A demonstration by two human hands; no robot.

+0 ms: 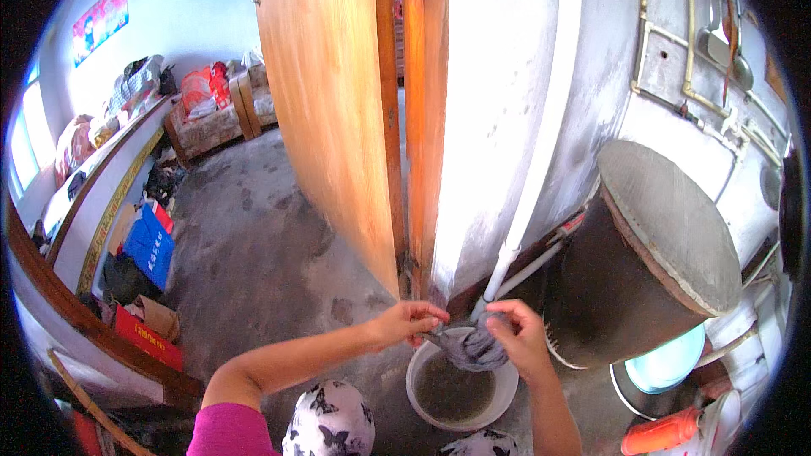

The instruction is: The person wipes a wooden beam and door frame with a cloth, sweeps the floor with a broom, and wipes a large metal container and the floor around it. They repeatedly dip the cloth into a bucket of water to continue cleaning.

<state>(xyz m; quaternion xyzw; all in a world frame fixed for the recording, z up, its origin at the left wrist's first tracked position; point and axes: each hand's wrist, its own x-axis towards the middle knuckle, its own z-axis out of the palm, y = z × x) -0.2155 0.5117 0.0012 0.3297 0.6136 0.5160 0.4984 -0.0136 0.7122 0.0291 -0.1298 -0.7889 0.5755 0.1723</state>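
Note:
A bunched, dark grey cloth hangs over a white basin that stands on the floor in front of me. Murky greyish-brown water lies in the basin. My right hand is closed on the thick part of the cloth, above the basin's right side. My left hand pinches a thin end of it above the far left of the rim. Some of the cloth is hidden behind my right fingers. Below, my knee shows in light fabric with dark butterflies.
A large dark vat with a round grey lid stands right of the basin. White pipes run down the wall beside a wooden door. Bags and boxes line the left side. An orange object lies low right.

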